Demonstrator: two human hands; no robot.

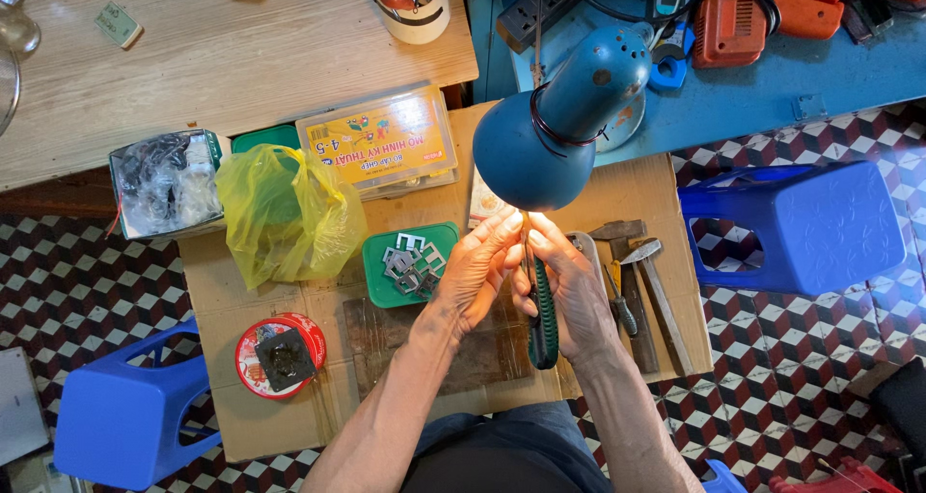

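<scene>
Green-handled tool (pixel 542 319) — between both hands

Glossy blue metal lamp shade (pixel 540 150)

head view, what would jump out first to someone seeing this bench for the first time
The teal desk lamp dominates the centre, its shade hanging right above both hands. Beneath it, the left hand and right hand meet over a green-and-black handled tool, the right hand wrapped round its handle. To the left, a crumpled yellow plastic bag sits beside a green tray of small metal pieces.
</scene>
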